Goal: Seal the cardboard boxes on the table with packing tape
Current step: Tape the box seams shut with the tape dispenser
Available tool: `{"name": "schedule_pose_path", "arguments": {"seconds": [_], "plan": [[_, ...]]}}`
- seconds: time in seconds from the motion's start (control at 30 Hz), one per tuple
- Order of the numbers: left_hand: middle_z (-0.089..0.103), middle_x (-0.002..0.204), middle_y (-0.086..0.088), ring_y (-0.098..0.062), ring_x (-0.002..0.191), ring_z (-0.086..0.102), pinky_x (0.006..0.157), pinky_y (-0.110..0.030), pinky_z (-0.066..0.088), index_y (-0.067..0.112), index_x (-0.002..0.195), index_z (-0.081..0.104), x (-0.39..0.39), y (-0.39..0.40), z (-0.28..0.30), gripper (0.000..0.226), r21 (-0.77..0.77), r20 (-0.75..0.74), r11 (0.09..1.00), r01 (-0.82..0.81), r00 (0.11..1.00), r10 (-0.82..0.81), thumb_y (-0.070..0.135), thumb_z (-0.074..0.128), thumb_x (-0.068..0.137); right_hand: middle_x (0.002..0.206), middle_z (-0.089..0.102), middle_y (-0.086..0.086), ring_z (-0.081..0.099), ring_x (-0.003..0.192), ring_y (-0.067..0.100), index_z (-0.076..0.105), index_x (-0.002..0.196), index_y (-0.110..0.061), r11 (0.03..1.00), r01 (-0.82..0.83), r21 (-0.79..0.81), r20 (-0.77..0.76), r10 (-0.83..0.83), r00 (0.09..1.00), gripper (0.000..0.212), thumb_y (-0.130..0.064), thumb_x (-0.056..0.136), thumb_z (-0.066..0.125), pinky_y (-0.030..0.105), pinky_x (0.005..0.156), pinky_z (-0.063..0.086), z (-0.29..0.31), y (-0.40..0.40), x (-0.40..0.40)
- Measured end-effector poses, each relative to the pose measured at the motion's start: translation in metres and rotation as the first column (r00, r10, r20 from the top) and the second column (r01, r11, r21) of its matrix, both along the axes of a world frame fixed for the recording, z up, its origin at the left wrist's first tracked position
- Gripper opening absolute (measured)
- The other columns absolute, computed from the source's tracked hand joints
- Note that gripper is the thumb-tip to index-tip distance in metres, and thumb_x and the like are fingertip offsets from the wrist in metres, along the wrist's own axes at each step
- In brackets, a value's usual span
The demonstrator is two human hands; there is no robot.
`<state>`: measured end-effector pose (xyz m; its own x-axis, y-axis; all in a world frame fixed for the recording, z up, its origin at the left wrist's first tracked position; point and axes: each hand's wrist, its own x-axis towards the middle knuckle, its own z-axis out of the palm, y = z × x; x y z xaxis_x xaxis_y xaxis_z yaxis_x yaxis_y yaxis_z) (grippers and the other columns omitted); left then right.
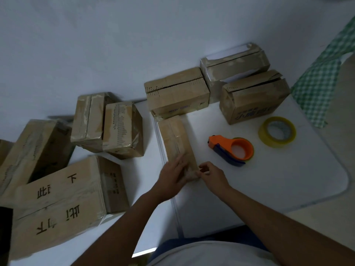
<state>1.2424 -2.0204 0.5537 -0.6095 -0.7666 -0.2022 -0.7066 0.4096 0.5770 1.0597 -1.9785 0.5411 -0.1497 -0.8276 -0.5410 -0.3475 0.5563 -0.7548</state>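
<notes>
Narrow cardboard box (pixel 177 144): lies flat on the white table (pixel 278 169), its near end under both your hands, running away from you and slightly left.

Step in hand, as judged: smoothing or pressing down tape at the near end of this box. Whether a tape end is actually between your fingers cannot be told; the frame is dim and blurred there.

Left hand (pixel 172 174): lies flat on the box top at its near end, fingers extended, pressing rather than gripping.

Right hand (pixel 210 173): touches the box's near right corner, fingers curled in a pinch at the edge. The two hands are close together, almost meeting across the box end.

Appearance of box: tan, long and slim, a centre seam running lengthwise, a glossy strip seemingly along it. Surface worn.

Tape dispenser (pixel 232 149): orange and blue, unheld, just beyond and right of your right hand.

Spare tape roll (pixel 276 131): yellowish, further right and beyond.

Other boxes (pixel 176 91): a cluster beyond your hands, several with top seams apparently gaping; more to your left.

Next move, as judged: finish pressing the end flat, then set this box aside and reach right for the dispenser.
</notes>
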Motion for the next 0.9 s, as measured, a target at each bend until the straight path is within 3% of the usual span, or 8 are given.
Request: {"name": "schedule_pose_path", "arguments": {"seconds": [0.07,0.1,0.17,0.27,0.37,0.53,0.67,0.9], "plan": [[0.029,0.158,0.003,-0.009,0.143,0.026,0.113,-0.026,0.027,0.016,0.142,0.050,0.012,0.001,0.006,0.043,0.058,-0.177,0.943,-0.327,0.926,0.333,0.024,0.054,0.100,0.126,0.053,0.006,0.056,0.102,0.015,0.051,0.129,-0.011,0.995,-0.059,-0.077,-0.096,0.051,0.994,0.040,-0.028,0.095,0.061,0.022,0.081,0.046,0.002,0.005,0.001],[0.035,0.155,0.003,-0.012,0.143,0.030,0.112,-0.025,0.028,0.018,0.138,0.053,0.021,0.005,0.006,0.037,0.163,-0.183,0.848,-0.505,0.829,0.529,0.023,0.054,0.101,0.129,0.049,0.006,0.053,0.107,0.016,0.050,0.130,-0.011,0.982,-0.116,-0.150,-0.181,0.089,0.979,0.041,-0.029,0.095,0.060,0.024,0.086,0.045,0.004,0.008,0.002],[0.047,0.146,-0.002,-0.018,0.136,0.042,0.108,-0.029,0.034,0.022,0.131,0.056,0.039,0.018,0.002,0.030,0.482,-0.095,0.535,-0.694,0.565,0.819,0.024,0.052,0.102,0.137,0.042,0.006,0.046,0.119,0.019,0.046,0.135,-0.011,0.900,-0.336,-0.276,-0.397,0.212,0.893,0.046,-0.030,0.095,0.059,0.026,0.095,0.040,0.007,0.012,0.002],[0.057,0.136,-0.011,-0.025,0.123,0.054,0.108,-0.038,0.039,0.009,0.134,0.054,0.054,0.037,-0.009,0.035,0.843,0.064,0.093,-0.530,0.270,0.961,0.020,0.053,0.101,0.159,0.019,0.007,0.022,0.144,0.025,0.030,0.149,-0.014,0.713,-0.667,-0.217,-0.611,0.433,0.662,0.063,-0.030,0.094,0.057,0.033,0.116,0.024,0.005,0.012,0.005],[0.068,0.122,-0.014,-0.026,0.113,0.061,0.099,-0.036,0.044,0.003,0.126,0.060,0.057,0.050,-0.012,0.033,0.935,0.166,-0.087,-0.344,0.208,0.964,0.017,0.059,0.096,0.160,-0.019,0.004,-0.011,0.149,0.027,0.001,0.155,-0.021,0.603,-0.797,-0.040,-0.692,0.559,0.457,0.076,-0.035,0.098,0.049,0.039,0.120,0.002,-0.003,0.009,0.012],[0.075,0.109,-0.006,-0.020,0.110,0.066,0.094,-0.030,0.049,0.011,0.112,0.071,0.053,0.056,-0.011,0.023,0.929,0.092,0.025,-0.368,0.296,0.951,0.013,0.069,0.089,0.153,-0.034,0.008,-0.026,0.144,0.031,-0.030,0.143,-0.028,0.558,-0.826,0.080,-0.698,0.623,0.353,0.084,-0.030,0.100,0.043,0.041,0.117,-0.010,-0.009,0.012,0.016],[0.073,0.108,-0.008,-0.022,0.107,0.065,0.093,-0.030,0.050,0.012,0.109,0.071,0.055,0.056,-0.013,0.018,0.890,0.031,0.137,-0.435,0.357,0.933,0.014,0.066,0.093,0.149,-0.041,0.007,-0.031,0.142,0.031,-0.036,0.138,-0.028,0.561,-0.821,0.109,-0.683,0.642,0.348,0.095,-0.027,0.097,0.049,0.040,0.116,-0.010,-0.010,0.014,0.018],[0.069,0.091,-0.008,-0.016,0.079,0.063,0.067,-0.020,0.054,0.010,0.099,0.067,0.040,0.044,-0.023,0.009,0.741,-0.034,0.330,-0.585,0.458,0.888,0.012,0.059,0.097,0.150,-0.043,0.005,-0.036,0.139,0.029,-0.038,0.140,-0.030,0.547,-0.815,0.189,-0.673,0.677,0.298,0.107,-0.028,0.093,0.058,0.049,0.119,-0.001,-0.008,0.013,0.016]]}}
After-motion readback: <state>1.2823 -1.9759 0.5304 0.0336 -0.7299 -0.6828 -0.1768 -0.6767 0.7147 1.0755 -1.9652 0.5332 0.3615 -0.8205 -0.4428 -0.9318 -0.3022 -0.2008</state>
